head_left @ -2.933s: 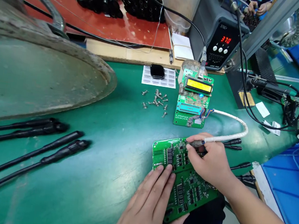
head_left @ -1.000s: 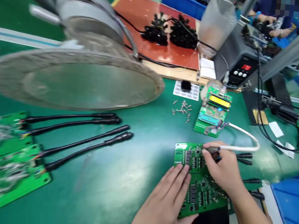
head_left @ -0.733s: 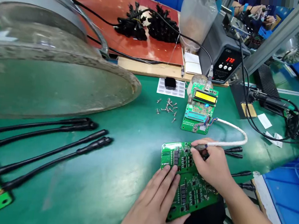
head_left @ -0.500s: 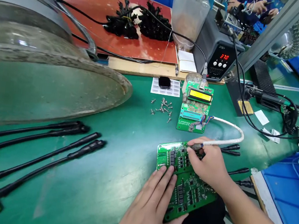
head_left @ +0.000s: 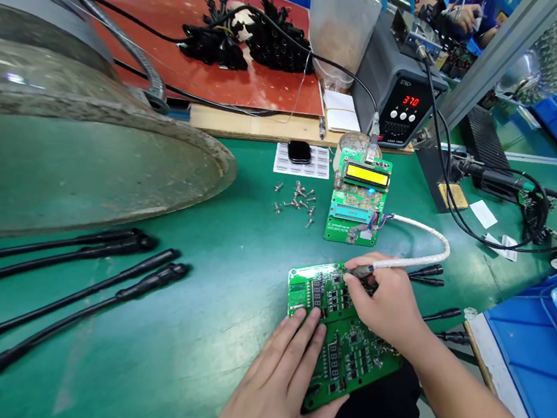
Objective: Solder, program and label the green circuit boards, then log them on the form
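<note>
A green circuit board panel (head_left: 354,338) with two digit displays lies tilted at the table's near edge. My left hand (head_left: 274,376) rests on its left side, long fingers straight on top, thumb along the near edge, steadying it. My right hand (head_left: 388,302) pinches a dark probe (head_left: 362,271) with its tip at the panel's far edge; the exact contact is hidden by the fingers. From the probe a white sleeved cable (head_left: 424,258) curves to a green programmer board (head_left: 351,231), which has a lit yellow screen (head_left: 367,174) and a glowing blue light.
Loose screws (head_left: 300,198) lie left of the programmer, near a label sheet (head_left: 321,167). A soldering station (head_left: 408,110) reads 370. Black cables (head_left: 86,308) and a large round lamp (head_left: 163,162) fill the left. A blue bin (head_left: 540,339) stands right. A co-worker's hand (head_left: 464,17) shows behind.
A blue light has come on at the programmer board below its screen. The whole view has shifted slightly, so things sit further left. Both my hands keep their places on the panel.
</note>
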A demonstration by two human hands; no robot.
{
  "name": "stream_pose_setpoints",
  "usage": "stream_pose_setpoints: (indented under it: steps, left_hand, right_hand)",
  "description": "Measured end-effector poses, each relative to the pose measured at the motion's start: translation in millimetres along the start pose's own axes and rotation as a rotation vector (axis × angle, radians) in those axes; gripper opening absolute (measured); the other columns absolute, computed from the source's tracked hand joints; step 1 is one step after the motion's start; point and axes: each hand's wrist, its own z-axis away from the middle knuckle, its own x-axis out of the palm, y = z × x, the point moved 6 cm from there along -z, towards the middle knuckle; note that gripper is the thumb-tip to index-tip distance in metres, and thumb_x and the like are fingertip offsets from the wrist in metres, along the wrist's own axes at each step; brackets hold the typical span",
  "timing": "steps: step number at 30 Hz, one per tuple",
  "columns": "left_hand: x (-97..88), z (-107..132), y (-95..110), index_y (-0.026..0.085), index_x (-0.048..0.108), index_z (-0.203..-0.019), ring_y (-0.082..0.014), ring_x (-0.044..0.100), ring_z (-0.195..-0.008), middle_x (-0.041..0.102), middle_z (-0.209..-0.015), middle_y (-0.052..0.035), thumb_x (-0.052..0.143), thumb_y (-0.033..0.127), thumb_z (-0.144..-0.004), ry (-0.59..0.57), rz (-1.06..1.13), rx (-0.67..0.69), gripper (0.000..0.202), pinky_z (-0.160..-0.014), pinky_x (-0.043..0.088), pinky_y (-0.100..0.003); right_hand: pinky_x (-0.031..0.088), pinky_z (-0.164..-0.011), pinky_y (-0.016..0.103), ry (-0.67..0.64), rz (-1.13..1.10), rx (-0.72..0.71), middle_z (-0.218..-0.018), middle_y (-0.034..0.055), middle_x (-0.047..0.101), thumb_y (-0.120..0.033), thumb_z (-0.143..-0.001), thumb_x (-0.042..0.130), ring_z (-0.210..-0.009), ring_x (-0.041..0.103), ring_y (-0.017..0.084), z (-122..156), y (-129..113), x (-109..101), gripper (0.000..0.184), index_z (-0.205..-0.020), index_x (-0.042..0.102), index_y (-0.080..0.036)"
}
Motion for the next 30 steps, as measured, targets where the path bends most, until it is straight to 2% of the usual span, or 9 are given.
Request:
stream_pose_setpoints:
  steps: [7,13,17,30]
  left_hand:
    - [-2.3,-1.3,0.8,0.004,0.048,-0.128,-0.0343,0.048,-0.123,0.053,-0.131,-0.0182,0.062,0.048,-0.078,0.009,-0.016,0.022,0.068,-0.087,0.055,-0.047]
    - [-0.5,-0.6,-0.3,0.01,0.043,-0.135,-0.0336,0.047,-0.124,0.052,-0.133,-0.0155,0.059,0.05,-0.08,-0.008,0.013,-0.01,0.069,-0.089,0.054,-0.046]
    - [-1.3,-0.6,0.2,0.009,0.043,-0.134,-0.0337,0.048,-0.123,0.053,-0.133,-0.0162,0.06,0.049,-0.08,0.006,0.007,-0.003,0.07,-0.088,0.054,-0.046]
    - [-1.3,-2.6,1.0,0.005,0.047,-0.129,-0.0338,0.049,-0.122,0.055,-0.13,-0.018,0.06,0.048,-0.079,0.014,-0.031,0.01,0.067,-0.086,0.056,-0.046]
  right_hand:
    - [0.047,-0.073,0.032,-0.001,-0.01,0.003,-0.091,0.0035,0.068,-0.019,-0.081,0.055,-0.087,0.061,0.019,-0.4,0.2,0.3,0.011,-0.088,0.063,-0.02]
    - [0.047,-0.072,0.032,-0.005,-0.007,0.0,-0.09,0.0042,0.068,-0.02,-0.081,0.054,-0.087,0.061,0.019,-0.4,0.3,0.6,0.012,-0.088,0.063,-0.02]
    - [0.048,-0.072,0.032,-0.003,-0.001,-0.005,-0.09,0.0045,0.068,-0.021,-0.081,0.054,-0.087,0.061,0.019,-0.6,0.0,0.5,0.012,-0.088,0.064,-0.02]
    - [0.046,-0.082,0.036,0.0,0.007,-0.011,-0.09,0.004,0.068,-0.02,-0.081,0.054,-0.087,0.062,0.019,-1.0,0.3,0.3,0.011,-0.087,0.063,-0.02]
